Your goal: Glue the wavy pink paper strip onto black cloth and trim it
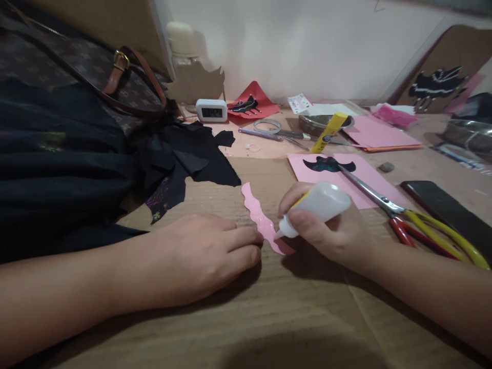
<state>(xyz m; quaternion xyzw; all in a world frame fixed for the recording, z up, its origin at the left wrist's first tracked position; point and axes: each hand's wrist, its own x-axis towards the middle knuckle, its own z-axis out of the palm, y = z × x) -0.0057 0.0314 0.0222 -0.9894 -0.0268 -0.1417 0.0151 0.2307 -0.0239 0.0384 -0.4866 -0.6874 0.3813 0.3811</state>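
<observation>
Paper cut into a wavy pink strip [265, 224] lies in the middle of the head view, on brown cardboard [184, 333] between our two hands, with shiny wet-looking lines along it. Our right hand [334, 243] is closed around a white squeeze bottle [328, 197], tipped so that its nozzle points down at the strip's near end; we cannot tell whether the tip touches. Our left hand [207, 253] rests palm down, fingers bent together at the strip's left edge, though we cannot tell whether they press on it. Right of the bottle we see scissors [384, 202] with red and yellow handles, blade tips on a black cut-out [326, 164] that lies on a pink sheet [367, 171]. Beyond our left hand lie black fabric scraps [192, 154], with a white clock [211, 110] behind them.
</observation>
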